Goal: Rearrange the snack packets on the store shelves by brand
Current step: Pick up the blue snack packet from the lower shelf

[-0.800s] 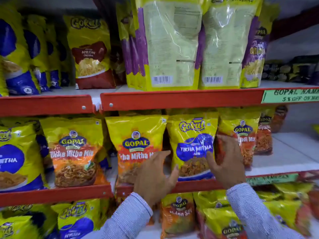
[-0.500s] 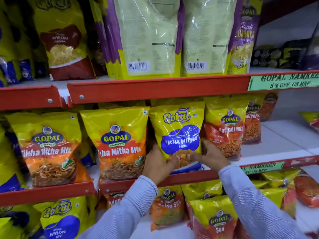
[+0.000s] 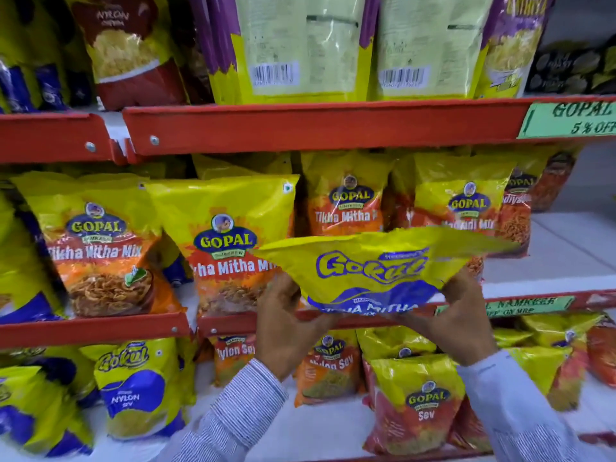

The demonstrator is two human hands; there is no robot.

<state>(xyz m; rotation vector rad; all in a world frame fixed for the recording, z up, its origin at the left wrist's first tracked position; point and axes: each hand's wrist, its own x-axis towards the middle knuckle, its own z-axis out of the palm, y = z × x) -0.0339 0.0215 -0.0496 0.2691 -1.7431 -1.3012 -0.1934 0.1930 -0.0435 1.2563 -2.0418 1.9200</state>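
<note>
The Gokul packet tilts forward, clear of the middle shelf's red lip, bare white shelf to its right, left hand and right hand clasping its lower corners.

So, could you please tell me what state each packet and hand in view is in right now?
Gokul Tikha Mitha packet: off the shelf, tipped forward, held by both hands.
Left hand: gripping its lower left.
Right hand: gripping its lower right.
Gopal Tikha Mitha Mix packet: upright on the middle shelf.
</note>
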